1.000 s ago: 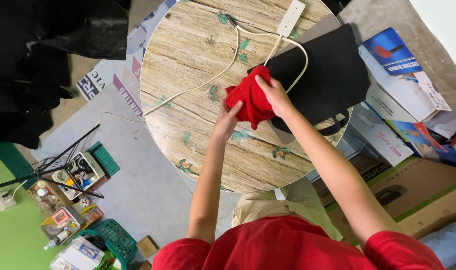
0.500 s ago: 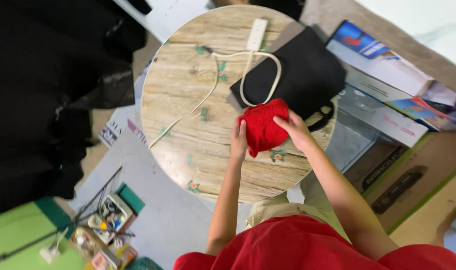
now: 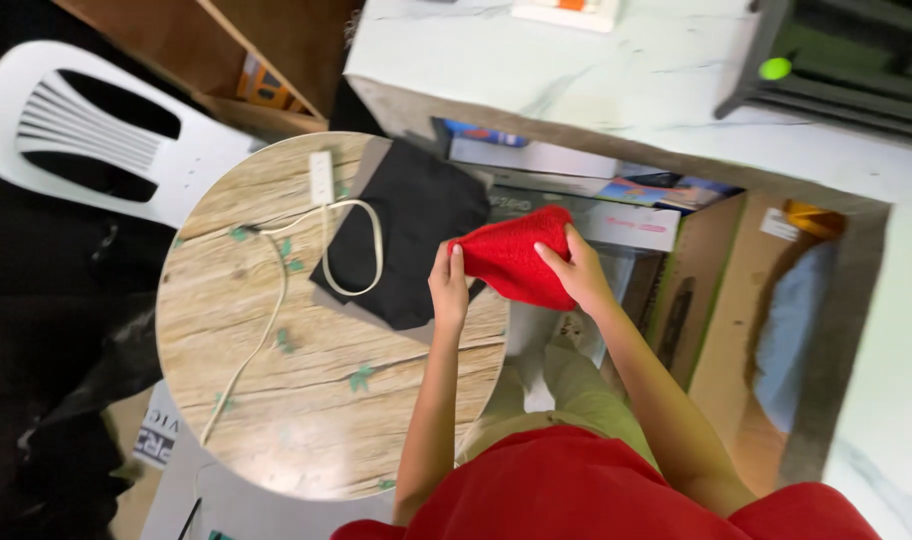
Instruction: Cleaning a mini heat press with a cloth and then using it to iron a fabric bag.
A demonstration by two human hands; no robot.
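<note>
- Head view: the left hand [image 3: 448, 288] pinches the near-left edge of a folded red cloth [image 3: 516, 262], fingers closed on the fabric.
- The right hand [image 3: 579, 270] closes over the cloth's right side, fingers spread across its top and thumb beneath.
- The red cloth hangs in the air between both hands, at the right edge of a round wooden table [image 3: 276, 380] and partly past it.
- A black cloth [image 3: 416, 235] lies flat on the far-right part of the table, just left of the red cloth.
- A white power strip [image 3: 322, 178] rests on the far side of the table; its cream cable [image 3: 276, 300] loops over the black cloth and trails across the tabletop towards the near edge.
- A white plastic chair [image 3: 96, 140] stands to the far left of the table.
- Stacked boxes [image 3: 576, 190] sit beyond the red cloth, below a marble-look counter [image 3: 596, 80].
</note>
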